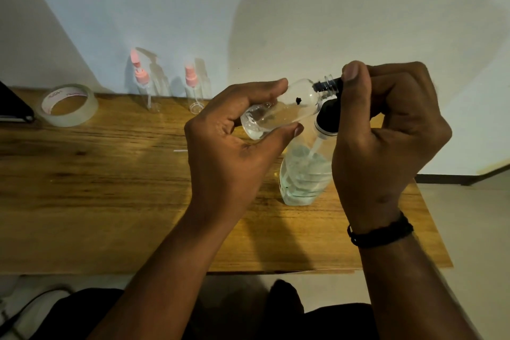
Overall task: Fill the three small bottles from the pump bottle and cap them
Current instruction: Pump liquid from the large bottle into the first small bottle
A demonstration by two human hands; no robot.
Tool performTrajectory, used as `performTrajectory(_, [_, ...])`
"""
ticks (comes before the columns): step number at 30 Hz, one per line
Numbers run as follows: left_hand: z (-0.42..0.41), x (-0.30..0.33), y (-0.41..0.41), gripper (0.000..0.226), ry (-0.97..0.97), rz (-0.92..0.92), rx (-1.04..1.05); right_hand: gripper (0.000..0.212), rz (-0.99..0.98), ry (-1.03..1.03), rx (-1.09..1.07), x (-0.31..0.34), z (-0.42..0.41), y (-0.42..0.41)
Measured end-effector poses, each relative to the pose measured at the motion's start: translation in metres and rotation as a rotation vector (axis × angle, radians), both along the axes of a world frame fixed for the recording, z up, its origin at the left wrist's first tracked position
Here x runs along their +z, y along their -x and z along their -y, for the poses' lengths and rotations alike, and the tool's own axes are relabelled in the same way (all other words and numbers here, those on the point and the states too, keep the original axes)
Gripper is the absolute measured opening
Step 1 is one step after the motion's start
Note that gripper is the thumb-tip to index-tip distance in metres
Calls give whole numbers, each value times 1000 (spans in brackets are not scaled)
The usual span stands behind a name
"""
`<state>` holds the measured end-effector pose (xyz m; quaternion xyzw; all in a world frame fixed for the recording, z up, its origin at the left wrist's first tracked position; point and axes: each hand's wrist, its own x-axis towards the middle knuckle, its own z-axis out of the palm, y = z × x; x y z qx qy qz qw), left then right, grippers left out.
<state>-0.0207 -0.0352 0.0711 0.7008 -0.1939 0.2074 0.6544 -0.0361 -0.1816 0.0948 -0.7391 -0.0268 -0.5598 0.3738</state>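
At far left on the wooden table (82, 188), a tape roll (69, 105); then two pink-capped small bottles (146, 88) upright by the wall. Mid-frame, left hand (229, 146) gripping a clear small bottle (278, 110) tilted, neck against the black nozzle. Right hand (386, 124) curled round the pump head (328, 116) of the standing pump bottle (303, 176).
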Motion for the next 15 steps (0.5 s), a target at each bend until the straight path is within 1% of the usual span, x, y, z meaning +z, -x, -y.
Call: performTrajectory(15, [3,-1,2,49,-11,-1,-9,21,25,-21,7,-4,3,0])
